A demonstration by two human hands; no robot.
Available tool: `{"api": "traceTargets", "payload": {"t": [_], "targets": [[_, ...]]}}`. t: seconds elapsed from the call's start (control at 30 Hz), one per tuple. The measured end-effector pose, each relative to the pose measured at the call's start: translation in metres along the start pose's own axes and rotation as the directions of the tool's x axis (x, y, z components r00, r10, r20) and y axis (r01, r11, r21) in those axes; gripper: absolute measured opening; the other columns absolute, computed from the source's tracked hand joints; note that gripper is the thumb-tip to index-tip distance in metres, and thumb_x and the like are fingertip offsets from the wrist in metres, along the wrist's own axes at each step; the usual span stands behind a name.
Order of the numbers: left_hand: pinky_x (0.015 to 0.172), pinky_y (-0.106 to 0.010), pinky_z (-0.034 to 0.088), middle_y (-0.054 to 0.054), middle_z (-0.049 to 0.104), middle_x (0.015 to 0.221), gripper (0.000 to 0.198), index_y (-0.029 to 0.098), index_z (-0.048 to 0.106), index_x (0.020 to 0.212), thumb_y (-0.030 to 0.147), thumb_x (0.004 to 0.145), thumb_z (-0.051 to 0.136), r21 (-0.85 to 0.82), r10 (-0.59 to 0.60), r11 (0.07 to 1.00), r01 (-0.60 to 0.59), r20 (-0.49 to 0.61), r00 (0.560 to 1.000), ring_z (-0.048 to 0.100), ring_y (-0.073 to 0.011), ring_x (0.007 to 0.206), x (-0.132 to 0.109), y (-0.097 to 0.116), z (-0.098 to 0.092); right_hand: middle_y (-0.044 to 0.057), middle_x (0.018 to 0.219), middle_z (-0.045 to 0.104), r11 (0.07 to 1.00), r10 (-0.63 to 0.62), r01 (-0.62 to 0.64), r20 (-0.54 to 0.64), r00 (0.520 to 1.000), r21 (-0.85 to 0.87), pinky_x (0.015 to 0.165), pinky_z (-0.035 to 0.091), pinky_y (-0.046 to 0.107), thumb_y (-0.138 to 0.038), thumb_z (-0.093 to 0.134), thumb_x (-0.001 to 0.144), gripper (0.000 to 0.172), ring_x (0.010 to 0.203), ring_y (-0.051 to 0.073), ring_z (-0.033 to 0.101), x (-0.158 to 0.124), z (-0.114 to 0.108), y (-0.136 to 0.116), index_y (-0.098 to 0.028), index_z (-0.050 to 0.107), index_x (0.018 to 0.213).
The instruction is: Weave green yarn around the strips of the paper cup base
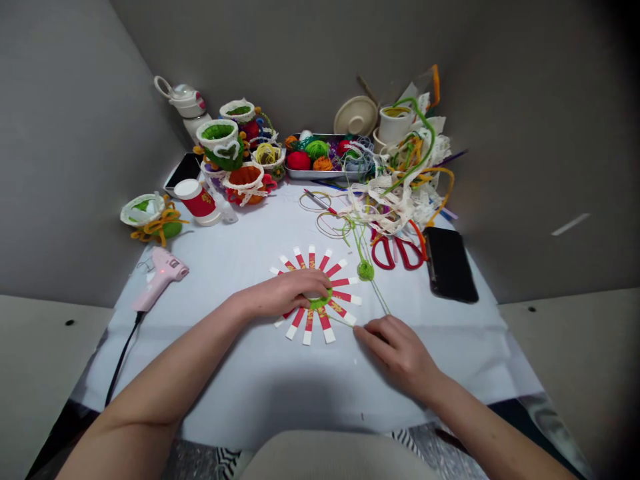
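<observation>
A paper cup (343, 311) cut into red and white strips lies spread out flat like a sunburst on the white-covered table. Green yarn (319, 303) is worked around its middle. My left hand (287, 292) rests over the centre of the cup, with fingers curled and thumb against the yarn ring. To the right, my right hand (400, 348) pinches a green strand that runs from the ring. Another strand leads up from that hand to a small green yarn ball (366, 270). The spot beneath my left palm is hidden.
A pink hot glue gun (160, 277) with a black cord lies left. Red-handled scissors (399, 255) and a black phone (453, 265) sit right. Along the back stand decorated cups (220, 143), a yarn tray (327, 175), and a heap of lace (395, 197). A red-white paper cup (197, 200) stands left.
</observation>
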State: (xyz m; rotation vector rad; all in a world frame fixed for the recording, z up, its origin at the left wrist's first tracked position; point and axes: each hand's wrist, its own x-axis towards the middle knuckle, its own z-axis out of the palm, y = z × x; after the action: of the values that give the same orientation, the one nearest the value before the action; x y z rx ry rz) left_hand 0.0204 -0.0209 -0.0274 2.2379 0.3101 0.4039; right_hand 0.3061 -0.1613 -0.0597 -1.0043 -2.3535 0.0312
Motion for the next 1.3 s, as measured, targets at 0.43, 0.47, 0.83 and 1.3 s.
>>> {"api": "traceTargets", "payload": {"t": [0.43,0.47,0.83,1.3], "targets": [[0.115,-0.047,0.049,-0.012,0.067,0.135,0.037,0.022,0.065,0.124,-0.002,0.097,0.054,0.018,-0.016,1.0,0.015,0.013,1.0,0.059,-0.0217,0.135,0.0,0.001,-0.001,0.007,0.086,0.064,0.959,0.249,-0.253,0.052,0.967,0.13,0.071,0.053,0.035,-0.02,0.057,0.103,0.019,0.081,0.021,0.061,0.044,0.007,0.031,-0.02,0.075,0.097],[0.115,-0.047,0.049,-0.012,0.067,0.135,0.038,0.022,0.065,0.124,-0.002,0.097,0.054,0.015,-0.017,1.0,0.017,0.014,1.0,0.059,-0.0218,0.134,0.0,0.001,-0.001,0.007,0.085,0.064,0.954,0.258,-0.265,0.065,0.964,0.142,0.071,0.053,0.035,-0.022,0.058,0.103,0.02,0.081,0.022,0.061,0.051,0.01,0.036,-0.02,0.076,0.094],[0.116,-0.046,0.047,-0.015,0.059,0.144,0.029,0.02,0.066,0.123,0.006,0.098,0.058,0.032,-0.083,0.996,0.083,0.004,0.997,0.056,-0.0249,0.136,-0.001,0.006,0.002,0.006,0.084,0.063,0.912,0.382,-0.376,-0.005,0.924,0.166,0.073,0.049,0.034,-0.021,0.056,0.101,0.019,0.081,0.022,0.061,0.072,0.034,0.045,-0.021,0.072,0.091],[0.109,-0.048,0.042,-0.011,0.063,0.128,0.038,0.021,0.059,0.13,0.01,0.094,0.066,0.183,-0.196,0.961,0.207,-0.075,0.978,0.052,-0.028,0.122,0.002,0.017,0.002,0.006,0.087,0.065,0.906,0.354,-0.34,-0.009,0.935,0.253,0.075,0.052,0.034,-0.018,0.059,0.1,0.016,0.084,0.021,0.063,0.071,0.029,0.041,-0.02,0.073,0.093]]}}
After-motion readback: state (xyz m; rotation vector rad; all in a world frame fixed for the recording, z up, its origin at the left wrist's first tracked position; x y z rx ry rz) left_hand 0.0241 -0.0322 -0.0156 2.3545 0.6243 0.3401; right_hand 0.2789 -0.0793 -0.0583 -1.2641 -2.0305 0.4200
